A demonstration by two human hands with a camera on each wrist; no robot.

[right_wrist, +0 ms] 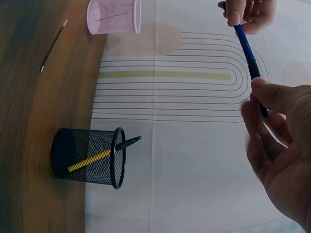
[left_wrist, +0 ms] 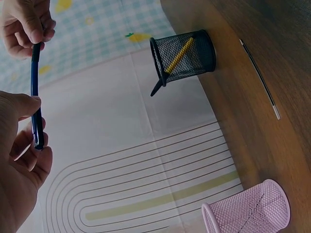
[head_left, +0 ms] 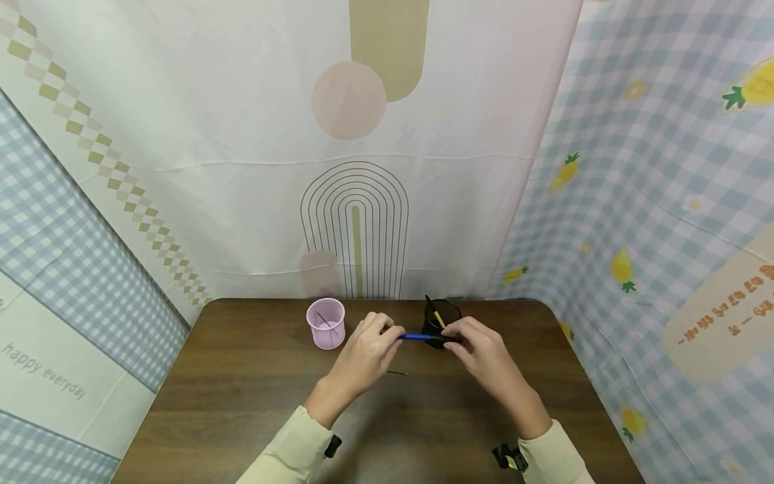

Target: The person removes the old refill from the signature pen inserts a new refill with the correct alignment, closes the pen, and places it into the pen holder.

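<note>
A blue pen [head_left: 415, 337] with a black grip section is held level above the table between both hands. My left hand [head_left: 365, 349] pinches its blue end between thumb and fingers. At the black end, my right hand [head_left: 484, 353] pinches with thumb and fingertips. In the left wrist view the blue pen [left_wrist: 35, 97] shows as one straight length spanning the two hands. Below the hands, a thin dark pen refill [left_wrist: 261, 80] with a pale end lies on the table. The black mesh pen cup [right_wrist: 63, 155] stands behind the right hand, a yellow-and-black pen [right_wrist: 92, 159] leaning inside it.
A pink mesh pen cup [head_left: 326, 339] stands left of the black one, with a thin dark refill [right_wrist: 114, 16] inside. The brown wooden table [head_left: 242, 390] ends at a patterned cloth backdrop [head_left: 254, 222]; a checked cloth [head_left: 605, 134] hangs to the right.
</note>
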